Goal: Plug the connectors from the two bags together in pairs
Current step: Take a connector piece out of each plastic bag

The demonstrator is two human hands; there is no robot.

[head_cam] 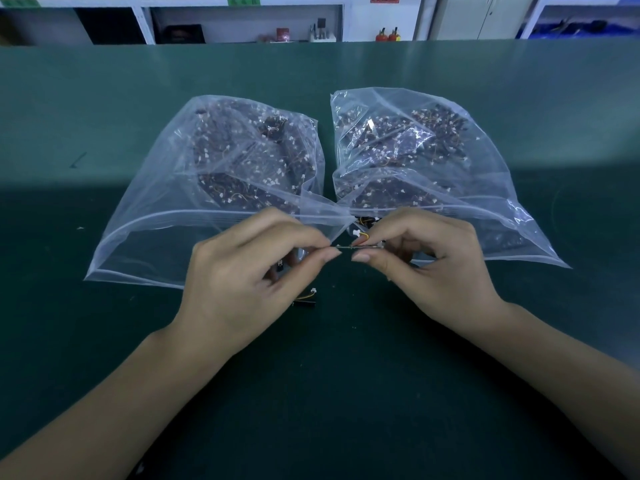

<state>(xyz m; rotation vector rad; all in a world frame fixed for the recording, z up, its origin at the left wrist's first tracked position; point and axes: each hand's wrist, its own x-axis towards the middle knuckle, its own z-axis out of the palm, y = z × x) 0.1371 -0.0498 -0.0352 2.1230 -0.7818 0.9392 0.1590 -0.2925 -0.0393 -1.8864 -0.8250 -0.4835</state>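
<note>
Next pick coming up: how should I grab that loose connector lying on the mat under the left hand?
Pinch the loose connector by its dark body, from above on its right side: its white plug end points right and up, the left hand covers its left.

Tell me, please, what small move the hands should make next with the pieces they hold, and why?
Probably push the two pinched ends straight together until they seat. The left hand and right hand each pinch one end of a thin connector piece between them, level and in line, in front of the two bags; whether it is fully mated is too small to tell.
</note>
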